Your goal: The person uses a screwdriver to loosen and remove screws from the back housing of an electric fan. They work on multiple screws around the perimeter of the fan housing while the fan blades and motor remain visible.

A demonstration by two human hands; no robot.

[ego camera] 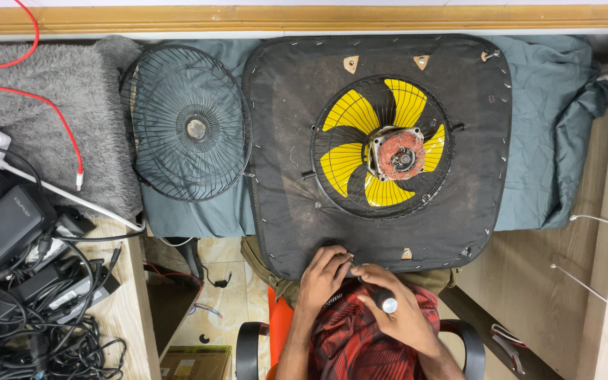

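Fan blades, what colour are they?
Yellow fan blades, seen best in the head view.

Two bare forearms, no sleeves, red-and-black checked garment over the lap

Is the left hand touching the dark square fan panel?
Touching. The head view shows the left hand with its fingertips pressed on the near edge of the dark square fan panel, with no gap visible between them.

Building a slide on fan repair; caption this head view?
Both hands, left hand and right hand gripping a screwdriver, work the near edge of a fan housing.
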